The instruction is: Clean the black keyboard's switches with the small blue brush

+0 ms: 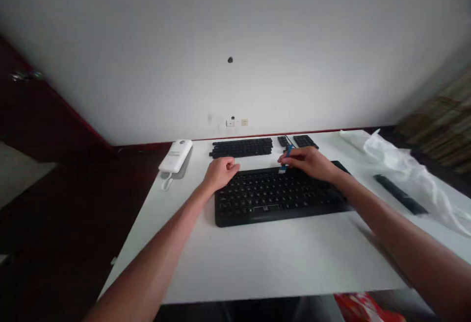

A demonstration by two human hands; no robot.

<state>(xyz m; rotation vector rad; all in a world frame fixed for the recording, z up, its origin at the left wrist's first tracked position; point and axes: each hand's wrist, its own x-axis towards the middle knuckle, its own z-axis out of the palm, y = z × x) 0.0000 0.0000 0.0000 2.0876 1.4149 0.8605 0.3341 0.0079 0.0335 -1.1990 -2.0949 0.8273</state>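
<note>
Atop the stripped keyboard, the right hand pinches a brush; the left hand curls, grip unclear. Cleaning, apparently; next calls for light strokes.

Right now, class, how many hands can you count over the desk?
2: the left hand is at the back left corner of the keyboard, and the right hand holds a blue brush near the keyboard's back edge.

Two bare, outstretched forearms angle inward — bare left hand curled, its tightness hard to judge; bare right hand pinching.
</note>
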